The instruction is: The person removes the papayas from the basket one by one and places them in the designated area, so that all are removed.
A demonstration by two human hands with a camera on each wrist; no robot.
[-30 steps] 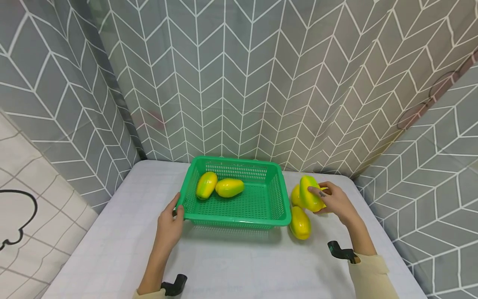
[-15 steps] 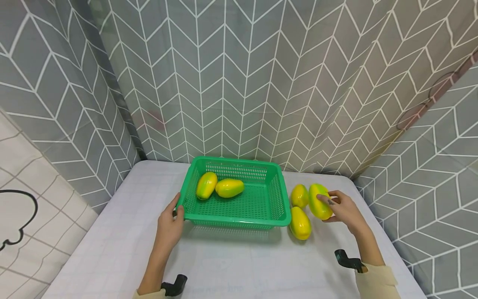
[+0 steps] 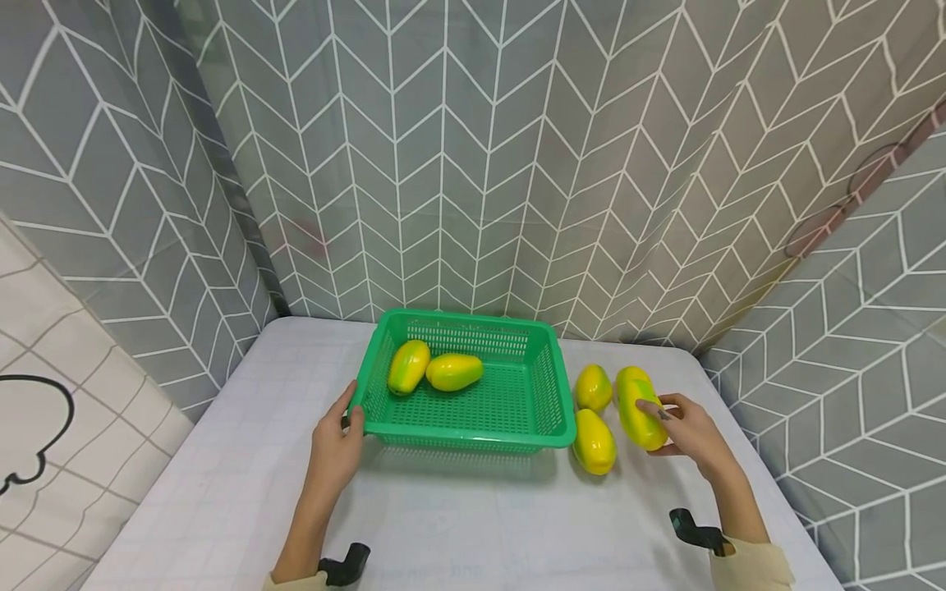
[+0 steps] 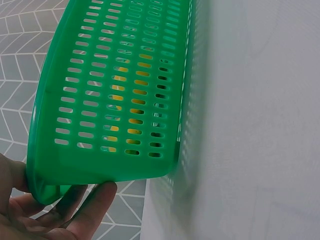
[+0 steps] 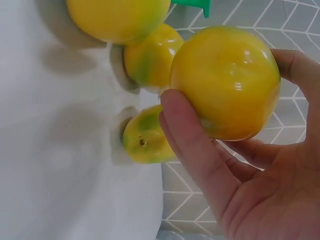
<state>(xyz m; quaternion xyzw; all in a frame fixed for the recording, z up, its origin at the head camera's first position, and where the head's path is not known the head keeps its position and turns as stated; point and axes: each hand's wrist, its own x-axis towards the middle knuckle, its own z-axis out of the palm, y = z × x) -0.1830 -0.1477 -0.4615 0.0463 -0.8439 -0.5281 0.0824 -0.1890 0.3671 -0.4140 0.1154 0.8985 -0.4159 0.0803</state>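
My left hand grips the left rim of a green basket; in the left wrist view its fingers curl under the basket's corner. Two yellow-green fruits lie in the basket's left half. To the right of the basket, my right hand holds a yellow fruit between thumb and fingers. The right wrist view shows that held fruit raised off the table, with another fruit partly hidden behind it. Two more fruits rest beside the basket's right side.
A white cloth covers the table, its surface extending in front of the basket. Grey curtains with white zigzag lines hang behind and to the right. A pale checked cloth hangs at the left.
My right hand has moved right and toward the table's front with its fruit, away from the fruits beside the basket. My left hand and the basket have stayed put.
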